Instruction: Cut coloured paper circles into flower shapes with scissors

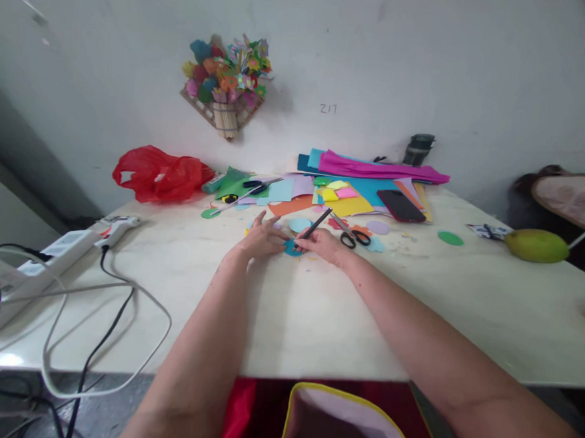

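Observation:
A black pen point(318, 223) slants up from my right hand point(327, 245), whose fingers are closed round it. Its lower end is over a small blue paper circle point(291, 247) lying on the white table point(296, 313). My left hand point(260, 237) lies to the left with its fingers spread, the tips at the circle's edge. My fingers cover part of the circle. Just beyond it is a light blue paper circle point(301, 225). Black-handled scissors point(354, 237) lie right of my right hand, beside a light blue paper flower point(377, 245).
Coloured paper sheets point(358, 205), a second pair of scissors point(257, 188) and a phone point(401, 205) lie farther back. A red plastic bag point(160, 175) stands back left. Cables and a power strip point(65, 246) occupy the left side. A green-yellow fruit point(536, 245) is at the right.

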Action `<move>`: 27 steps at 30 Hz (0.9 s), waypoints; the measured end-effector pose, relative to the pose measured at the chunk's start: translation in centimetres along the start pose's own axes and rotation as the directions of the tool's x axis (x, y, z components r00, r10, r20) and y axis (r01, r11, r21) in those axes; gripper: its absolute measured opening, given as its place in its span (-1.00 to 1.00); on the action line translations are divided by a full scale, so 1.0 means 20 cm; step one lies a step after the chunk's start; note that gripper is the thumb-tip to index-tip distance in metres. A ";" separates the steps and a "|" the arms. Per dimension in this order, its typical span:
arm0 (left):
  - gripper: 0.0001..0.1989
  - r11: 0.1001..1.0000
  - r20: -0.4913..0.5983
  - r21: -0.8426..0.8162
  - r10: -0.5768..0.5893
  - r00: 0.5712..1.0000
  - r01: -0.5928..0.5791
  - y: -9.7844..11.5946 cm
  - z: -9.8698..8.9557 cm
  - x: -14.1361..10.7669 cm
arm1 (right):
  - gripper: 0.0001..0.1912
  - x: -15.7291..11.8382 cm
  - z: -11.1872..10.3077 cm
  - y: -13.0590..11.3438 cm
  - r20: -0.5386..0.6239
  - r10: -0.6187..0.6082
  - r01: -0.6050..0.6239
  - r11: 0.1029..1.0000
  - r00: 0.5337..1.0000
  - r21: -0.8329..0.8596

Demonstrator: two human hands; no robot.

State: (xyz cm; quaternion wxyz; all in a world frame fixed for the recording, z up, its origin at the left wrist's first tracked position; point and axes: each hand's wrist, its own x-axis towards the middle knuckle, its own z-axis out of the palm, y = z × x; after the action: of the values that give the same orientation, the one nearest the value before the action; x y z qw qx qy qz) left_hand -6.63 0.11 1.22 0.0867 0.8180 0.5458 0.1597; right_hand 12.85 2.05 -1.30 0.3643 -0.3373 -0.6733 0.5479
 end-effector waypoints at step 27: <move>-0.50 0.978 0.082 -0.116 -0.163 0.983 0.172 -0.02 0.00 -0.04 | -0.76 0.01 0.03 0.02 0.000 -0.062 0.062 0.994 0.998 -0.091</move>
State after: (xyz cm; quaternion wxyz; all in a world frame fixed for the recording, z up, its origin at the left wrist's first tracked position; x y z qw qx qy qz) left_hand -7.18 -0.41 0.91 0.1695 0.7675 0.5985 0.1552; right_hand 12.22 2.04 -1.77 0.3665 -0.3334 -0.7071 0.5045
